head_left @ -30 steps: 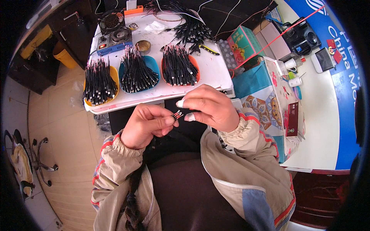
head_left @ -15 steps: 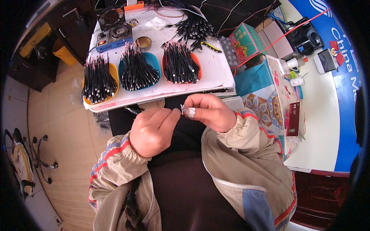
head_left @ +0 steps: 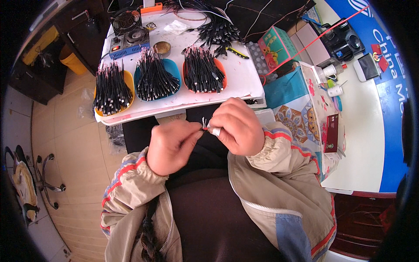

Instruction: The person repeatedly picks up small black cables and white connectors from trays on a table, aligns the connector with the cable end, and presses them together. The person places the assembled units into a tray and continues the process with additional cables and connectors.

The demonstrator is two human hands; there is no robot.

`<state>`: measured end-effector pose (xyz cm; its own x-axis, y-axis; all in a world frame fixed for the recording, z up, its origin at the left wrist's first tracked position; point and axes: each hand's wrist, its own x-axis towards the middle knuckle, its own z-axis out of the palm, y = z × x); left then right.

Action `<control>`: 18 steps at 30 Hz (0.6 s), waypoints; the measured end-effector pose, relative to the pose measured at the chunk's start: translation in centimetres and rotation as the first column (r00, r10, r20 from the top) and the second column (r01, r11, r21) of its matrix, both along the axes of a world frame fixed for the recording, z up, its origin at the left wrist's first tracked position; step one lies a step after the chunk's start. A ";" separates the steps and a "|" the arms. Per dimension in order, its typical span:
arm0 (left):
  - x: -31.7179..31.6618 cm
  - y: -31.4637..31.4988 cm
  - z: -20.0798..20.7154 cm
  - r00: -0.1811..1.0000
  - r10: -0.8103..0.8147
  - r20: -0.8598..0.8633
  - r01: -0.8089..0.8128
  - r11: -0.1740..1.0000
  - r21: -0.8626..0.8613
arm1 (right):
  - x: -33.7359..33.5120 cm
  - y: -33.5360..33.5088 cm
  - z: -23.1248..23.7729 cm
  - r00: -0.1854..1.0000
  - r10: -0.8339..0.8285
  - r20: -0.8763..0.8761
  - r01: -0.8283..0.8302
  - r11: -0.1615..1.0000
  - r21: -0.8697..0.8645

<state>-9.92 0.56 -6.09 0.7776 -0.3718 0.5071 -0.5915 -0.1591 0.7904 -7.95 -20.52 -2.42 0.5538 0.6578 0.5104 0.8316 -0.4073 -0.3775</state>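
the left hand (head_left: 172,146) and right hand (head_left: 238,126) meet fingertip to fingertip, both pinching a small white connector with thin wire ends (head_left: 210,128) between them; trays of black cables (head_left: 155,78) lie beyond the fingers.

Just beyond your hands sits a white table (head_left: 244,83) carrying three cable-filled trays: yellow (head_left: 127,83), blue (head_left: 173,70), orange (head_left: 220,70). Farther off lie loose black cables (head_left: 218,30) and a small fan (head_left: 125,19).
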 end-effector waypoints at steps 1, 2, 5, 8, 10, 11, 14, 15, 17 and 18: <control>0.0 -0.2 -0.2 0.954 0.071 0.290 -0.113 0.985 0.132 | 0.0 -0.1 -0.3 0.993 -0.021 -0.118 0.020 1.000 -0.010; 0.0 -0.4 -0.4 0.920 0.072 0.386 -0.144 0.976 0.163 | -0.1 -0.2 -0.6 0.882 0.010 -0.471 0.054 0.991 0.123; 0.0 -0.4 -0.8 0.872 0.048 0.487 -0.192 0.949 0.250 | -0.4 -0.1 -1.5 0.111 0.178 -0.978 0.344 0.916 0.206; 0.5 -0.2 -1.1 0.995 0.022 0.100 -0.022 1.000 0.000 | -0.5 -0.2 -1.4 0.392 0.119 -0.912 0.228 0.948 0.222; 0.2 0.3 -1.1 0.982 -0.008 -0.189 -0.004 0.998 -0.065 | -0.3 -0.2 -1.0 0.820 -0.057 -0.569 0.164 0.976 0.140; 0.2 0.5 -1.1 0.962 -0.030 -0.270 0.007 0.996 -0.086 | -0.1 -0.2 -0.7 0.945 -0.075 -0.319 0.114 0.988 0.103; 0.2 0.6 -1.1 0.911 -0.072 -0.407 0.007 0.987 -0.159 | 0.2 0.4 -0.5 0.997 -0.064 0.044 0.062 0.998 0.031; 0.1 0.4 -1.1 0.911 -0.074 -0.405 -0.002 0.983 -0.185 | 0.2 0.7 -0.5 0.993 -0.073 0.088 0.073 0.997 0.005; 0.0 0.2 -1.1 0.970 0.013 -0.244 -0.044 0.991 -0.123 | 0.1 1.0 -0.6 0.993 -0.084 0.082 0.087 0.996 -0.029; -0.1 0.0 -1.1 0.993 0.091 -0.071 -0.094 0.995 -0.043 | -0.1 1.2 -0.6 0.989 -0.101 -0.105 0.102 0.995 0.011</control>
<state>-9.97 0.57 -7.21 0.8413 -0.2741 0.4659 -0.5197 -0.1731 0.8366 -8.08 -19.37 -3.04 0.6680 0.5874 0.4569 0.7421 -0.4804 -0.4675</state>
